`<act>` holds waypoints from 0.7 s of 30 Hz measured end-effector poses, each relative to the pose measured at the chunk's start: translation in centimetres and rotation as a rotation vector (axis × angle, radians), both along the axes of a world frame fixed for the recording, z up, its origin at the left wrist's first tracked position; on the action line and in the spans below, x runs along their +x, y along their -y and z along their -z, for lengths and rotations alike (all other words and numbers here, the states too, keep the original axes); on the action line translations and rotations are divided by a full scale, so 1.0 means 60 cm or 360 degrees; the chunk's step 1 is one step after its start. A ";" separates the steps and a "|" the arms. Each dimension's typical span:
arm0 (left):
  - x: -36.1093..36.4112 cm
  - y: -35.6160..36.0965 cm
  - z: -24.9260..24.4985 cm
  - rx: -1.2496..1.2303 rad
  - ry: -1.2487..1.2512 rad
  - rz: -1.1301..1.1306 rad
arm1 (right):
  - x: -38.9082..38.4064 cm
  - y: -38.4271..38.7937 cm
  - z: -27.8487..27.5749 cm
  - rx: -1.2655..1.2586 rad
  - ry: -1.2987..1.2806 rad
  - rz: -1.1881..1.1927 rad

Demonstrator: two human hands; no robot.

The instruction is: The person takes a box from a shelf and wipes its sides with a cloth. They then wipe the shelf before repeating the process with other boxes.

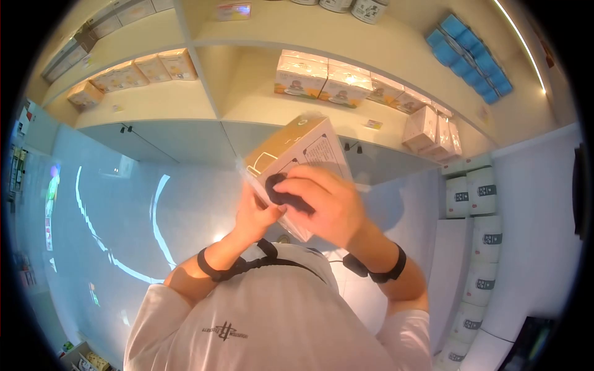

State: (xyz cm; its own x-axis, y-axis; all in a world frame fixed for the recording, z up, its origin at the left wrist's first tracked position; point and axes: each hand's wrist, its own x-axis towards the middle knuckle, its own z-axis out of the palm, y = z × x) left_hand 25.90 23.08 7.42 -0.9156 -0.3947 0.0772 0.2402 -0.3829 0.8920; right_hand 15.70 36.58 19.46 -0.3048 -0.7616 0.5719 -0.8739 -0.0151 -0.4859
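Observation:
In front of my chest I hold a box-shaped pack [318, 148], white and tan with printed text and a clear wrap. It is tilted, its top end close to the shelf edge. My left hand [253, 213] grips the lower left side of the pack, thumb across its near face. My right hand [331, 204] is closed around a dark cloth [291, 195], bunched up and pressed against the printed face. Its fingers hide part of the cloth and of the pack.
A shelf [247, 111] ahead carries orange-and-white packs [328, 80], with more packs [142, 69] to the left. Pale packs [430, 131] stand at its right end. Blue rolls [470, 55] lie higher up. Stacked white packs [482, 241] line the right wall.

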 end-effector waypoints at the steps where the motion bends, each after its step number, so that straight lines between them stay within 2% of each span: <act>1: 0.001 0.002 0.003 0.0001 0.0046 0.0069 | -0.011 0.003 0.005 -0.0007 0.0003 -0.0007; 3: 0.000 -0.005 -0.001 0.0027 0.0068 0.0047 | -0.041 0.007 0.014 -0.0073 0.0149 0.0339; 7: 0.002 0.008 0.009 -0.0174 -0.0022 0.0121 | 0.012 0.012 -0.007 0.0037 -0.0061 -0.0063; 9: 0.003 0.009 0.024 -0.0241 0.0044 0.0154 | -0.005 0.014 0.001 0.0057 -0.0083 -0.0075; 10: 0.004 0.001 0.003 -0.0061 0.0106 0.0092 | -0.028 0.012 0.008 -0.0036 0.0004 0.0085; 11: 0.007 0.002 0.007 -0.0062 0.0106 0.0093 | -0.052 0.010 0.016 -0.0131 0.0085 0.0241; 12: 0.008 0.007 0.013 -0.0014 0.0103 0.0064 | -0.076 0.006 0.027 -0.0136 0.0080 0.0241; 14: 0.007 0.012 0.016 0.0008 0.0041 0.0042 | -0.110 -0.008 0.051 -0.0270 0.0218 0.0590; 15: 0.005 0.016 0.018 0.0005 0.0038 0.0055 | -0.099 -0.008 0.039 -0.0274 0.0215 0.0604; 17: 0.010 0.020 0.026 -0.0004 0.0061 0.0126 | -0.058 -0.007 0.004 -0.0067 0.0011 0.0252; 19: 0.018 0.023 0.028 0.0044 0.0120 0.0207 | -0.074 -0.010 0.005 -0.0067 -0.0046 0.0304; 21: 0.016 0.031 0.031 0.0355 0.0109 0.0119 | -0.124 -0.023 0.011 -0.0216 0.0008 0.0634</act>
State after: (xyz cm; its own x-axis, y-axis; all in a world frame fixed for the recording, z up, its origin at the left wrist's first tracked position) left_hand 26.88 21.23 5.58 -0.9430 -0.3258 -0.0676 0.1455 -0.5865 0.7967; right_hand 8.23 37.94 18.78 -0.5632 -0.5013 0.6569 -0.8221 0.2593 -0.5069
